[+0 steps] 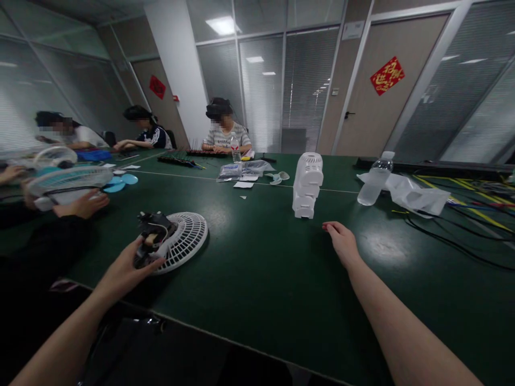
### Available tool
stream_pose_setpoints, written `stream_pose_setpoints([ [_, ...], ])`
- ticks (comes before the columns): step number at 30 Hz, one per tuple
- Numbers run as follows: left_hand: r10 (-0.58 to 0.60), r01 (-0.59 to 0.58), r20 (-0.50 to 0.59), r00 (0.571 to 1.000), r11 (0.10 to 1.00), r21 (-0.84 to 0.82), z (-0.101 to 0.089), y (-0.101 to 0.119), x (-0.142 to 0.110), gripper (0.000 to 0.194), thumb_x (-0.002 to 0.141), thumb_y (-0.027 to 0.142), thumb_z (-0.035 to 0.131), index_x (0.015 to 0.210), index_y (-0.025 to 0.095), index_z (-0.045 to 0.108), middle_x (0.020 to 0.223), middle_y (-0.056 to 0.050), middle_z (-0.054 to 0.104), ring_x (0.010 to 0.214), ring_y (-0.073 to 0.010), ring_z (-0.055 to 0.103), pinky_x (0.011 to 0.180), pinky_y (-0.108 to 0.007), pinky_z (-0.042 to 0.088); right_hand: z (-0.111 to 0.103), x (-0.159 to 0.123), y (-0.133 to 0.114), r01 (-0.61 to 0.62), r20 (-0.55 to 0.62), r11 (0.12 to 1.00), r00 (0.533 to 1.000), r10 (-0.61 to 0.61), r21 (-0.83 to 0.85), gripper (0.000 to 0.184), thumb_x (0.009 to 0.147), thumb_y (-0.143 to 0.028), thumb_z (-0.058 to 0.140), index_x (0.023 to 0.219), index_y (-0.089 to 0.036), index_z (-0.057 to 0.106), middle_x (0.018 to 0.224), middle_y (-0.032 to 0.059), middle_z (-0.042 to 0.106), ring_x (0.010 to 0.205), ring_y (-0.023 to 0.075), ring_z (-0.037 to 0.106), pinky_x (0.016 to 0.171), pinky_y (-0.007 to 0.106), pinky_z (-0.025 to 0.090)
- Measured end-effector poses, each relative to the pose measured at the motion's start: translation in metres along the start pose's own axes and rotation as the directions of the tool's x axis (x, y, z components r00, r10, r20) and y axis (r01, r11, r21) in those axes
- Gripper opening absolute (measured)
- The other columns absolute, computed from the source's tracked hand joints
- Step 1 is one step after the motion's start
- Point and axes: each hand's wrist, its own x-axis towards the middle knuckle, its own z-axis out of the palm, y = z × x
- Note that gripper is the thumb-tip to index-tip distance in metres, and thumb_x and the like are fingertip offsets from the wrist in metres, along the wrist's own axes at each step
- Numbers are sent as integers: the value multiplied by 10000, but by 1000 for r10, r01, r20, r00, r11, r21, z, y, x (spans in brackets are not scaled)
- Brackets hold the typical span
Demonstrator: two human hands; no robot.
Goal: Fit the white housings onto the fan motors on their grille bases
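Note:
At the left of the head view, my left hand (127, 266) is closed around a fan motor (152, 236) with dark parts and wires showing. The motor sits at the near side of a round white fan grille (188, 238), tilted over the green table. My right hand (341, 241) is over the table at right, its fingers curled and pressed together; anything between them is too small or hidden to make out. Just beyond it and to its left, apart from the fingers, a white slotted plastic housing (308, 185) stands upright.
At left, a co-worker's hand (82, 205) holds another fan grille (72, 179), near blue fan blades (120, 182). Plastic bags (231, 171) and paper lie mid-table. A water bottle (376, 179), crumpled white plastic (416, 194) and black cables (446, 244) are at right. Several people sit beyond.

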Motion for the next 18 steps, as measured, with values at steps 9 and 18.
stream_pose_setpoints([
  [9,-83,84,-19,996,993,85,3,12,-5,867,669,776,673,1404,426,375,1428,111,594,1288,-282,600,1064,-443,487,2,1,0,18,1,1000,1000,-18,5,312,862,-397,532,1005,-222,748,1032,67,775,1005,262,702,941,412,504],
  [18,-173,175,-115,978,984,10,24,29,-12,732,705,712,699,1336,390,513,1374,43,654,1188,-272,665,1026,-442,525,3,-5,-7,15,-15,1000,1000,-15,2,289,862,-383,537,973,-228,754,1003,59,777,988,267,702,911,406,506],
])
